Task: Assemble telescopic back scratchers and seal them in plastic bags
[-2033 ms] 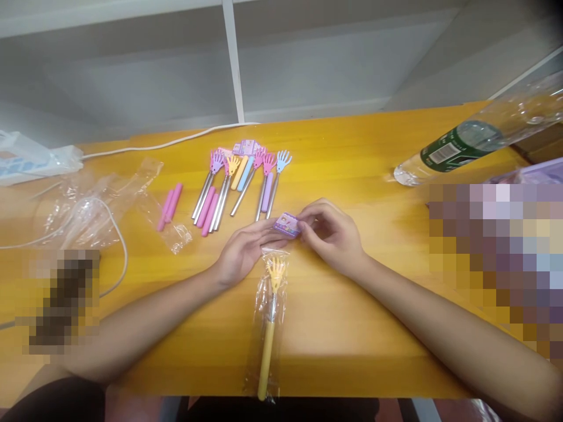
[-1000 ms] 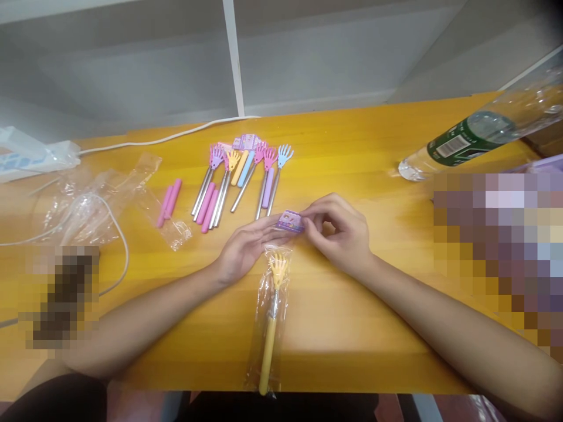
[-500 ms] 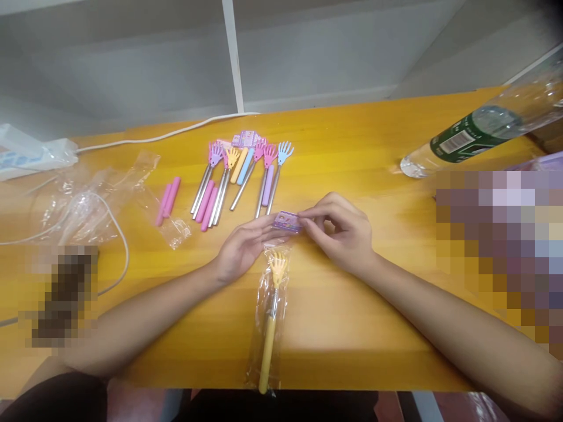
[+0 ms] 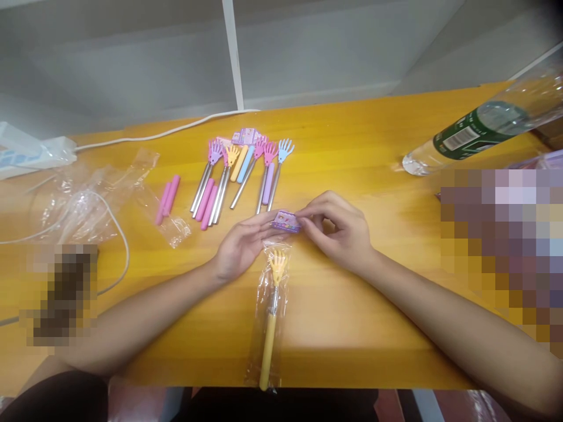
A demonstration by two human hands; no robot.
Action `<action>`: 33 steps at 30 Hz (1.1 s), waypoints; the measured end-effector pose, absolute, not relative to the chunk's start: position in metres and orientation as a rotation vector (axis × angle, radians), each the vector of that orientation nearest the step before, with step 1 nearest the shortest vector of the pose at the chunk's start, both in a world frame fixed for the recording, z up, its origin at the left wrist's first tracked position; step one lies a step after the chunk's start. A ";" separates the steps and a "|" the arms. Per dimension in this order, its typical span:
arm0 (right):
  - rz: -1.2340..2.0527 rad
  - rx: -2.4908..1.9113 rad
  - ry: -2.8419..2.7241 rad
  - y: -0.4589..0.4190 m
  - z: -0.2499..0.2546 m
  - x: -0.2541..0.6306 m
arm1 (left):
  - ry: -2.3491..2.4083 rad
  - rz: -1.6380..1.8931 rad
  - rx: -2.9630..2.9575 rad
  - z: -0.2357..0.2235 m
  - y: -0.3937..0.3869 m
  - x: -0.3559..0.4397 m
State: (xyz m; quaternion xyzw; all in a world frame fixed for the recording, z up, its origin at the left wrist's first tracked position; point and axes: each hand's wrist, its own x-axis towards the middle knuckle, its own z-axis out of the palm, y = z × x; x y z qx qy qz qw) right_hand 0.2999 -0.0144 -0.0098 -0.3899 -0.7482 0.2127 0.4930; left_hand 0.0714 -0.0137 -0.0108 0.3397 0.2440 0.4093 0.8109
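Observation:
A small purple printed card [image 4: 285, 221] is between my hands above the table. My right hand [image 4: 338, 231] pinches its right end between thumb and fingertips. My left hand [image 4: 244, 243] has its fingers stretched out, and the card lies against their tips. Just below, a yellow back scratcher [image 4: 277, 266] with a hand-shaped head and yellow handle lies in a clear plastic sleeve [image 4: 284, 293], its handle towards me. Past my hands are several back scratchers [image 4: 285, 151] with metal rods and pink, purple, yellow or blue heads. Loose pink handle grips [image 4: 206, 202] lie among them.
More purple cards [image 4: 246, 136] sit behind the scratchers. Crumpled clear bags [image 4: 88, 199], a white cable [image 4: 176, 136] and a white power strip [image 4: 35, 152] are on the left. A green-labelled bottle [image 4: 468, 136] stands at right, near a blurred-out patch. A grey partition [image 4: 316, 53] closes the back.
The card is tilted slightly so that its printed face shows more clearly. Both hands keep nearly the same place, and the view has shifted a little.

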 end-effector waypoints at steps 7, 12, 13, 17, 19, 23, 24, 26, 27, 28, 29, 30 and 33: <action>0.525 -0.898 -1.820 -0.014 -0.014 0.301 | 0.517 0.894 0.768 -0.010 -0.014 0.072; 0.519 -0.907 -1.825 -0.015 -0.014 0.300 | 0.546 0.856 0.791 -0.007 -0.013 0.072; 0.516 -0.910 -1.827 -0.015 -0.014 0.300 | 0.554 0.858 0.790 -0.006 -0.013 0.072; 0.494 -0.915 -1.832 -0.015 -0.015 0.301 | 0.568 0.856 0.784 -0.004 -0.014 0.072; 0.513 -0.920 -1.837 -0.015 -0.015 0.300 | 0.571 0.867 0.781 -0.004 -0.014 0.072; 0.571 -0.944 -1.824 -0.014 -0.013 0.300 | 0.571 0.889 0.779 -0.005 -0.013 0.072; 0.580 -0.943 -1.824 -0.014 -0.013 0.300 | 0.566 0.886 0.778 -0.006 -0.013 0.072; 0.593 -0.926 -1.842 -0.014 -0.013 0.301 | 0.559 0.888 0.777 -0.005 -0.013 0.072; 0.599 -0.911 -1.858 -0.015 -0.013 0.301 | 0.558 0.891 0.776 -0.005 -0.013 0.072; 0.604 -0.894 -1.879 -0.015 -0.013 0.301 | 0.560 0.892 0.773 -0.004 -0.013 0.072; 0.608 -0.877 -1.902 -0.016 -0.013 0.301 | 0.564 0.892 0.768 -0.004 -0.014 0.072; 0.611 -0.861 -1.923 -0.016 -0.013 0.301 | 0.567 0.890 0.764 -0.003 -0.014 0.072; 0.612 -0.831 -1.958 -0.017 -0.013 0.302 | 0.569 0.884 0.765 -0.001 -0.015 0.072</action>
